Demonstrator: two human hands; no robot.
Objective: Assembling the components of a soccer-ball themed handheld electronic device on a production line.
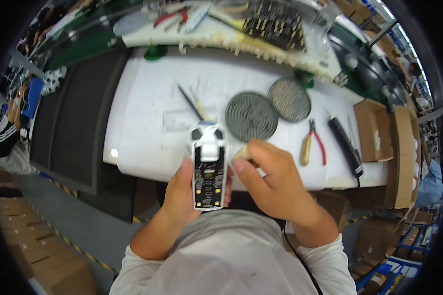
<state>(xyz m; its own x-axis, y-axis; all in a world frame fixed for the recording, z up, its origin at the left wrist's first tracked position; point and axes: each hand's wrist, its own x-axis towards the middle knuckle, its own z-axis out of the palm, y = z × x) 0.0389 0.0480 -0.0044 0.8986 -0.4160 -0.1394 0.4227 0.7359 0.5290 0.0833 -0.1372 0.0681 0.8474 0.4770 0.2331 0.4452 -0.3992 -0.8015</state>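
Observation:
My left hand (179, 189) is wrapped round a white handheld device housing (209, 169). Its open back faces up and shows a black circuit board with small gold pads near the lower end. Just right of the device, my right hand (270, 179) is curled with thumb and index finger close together. A pale cover or small pale piece shows at the index fingertip; whether anything else is pinched there is hidden. Beyond the device lie a dark pen-like tool (189, 102) and a thin tweezer-like tool (199, 104) on the white worktop (147, 93).
Two round trays, one dark ribbed (251, 117) and one filled with small metal parts (290, 100), lie beyond my hands. To the right are red-handled pliers (312, 142), a black electric screwdriver (344, 145) and a cardboard box (374, 130). A dark conveyor-like panel (81, 113) stands left.

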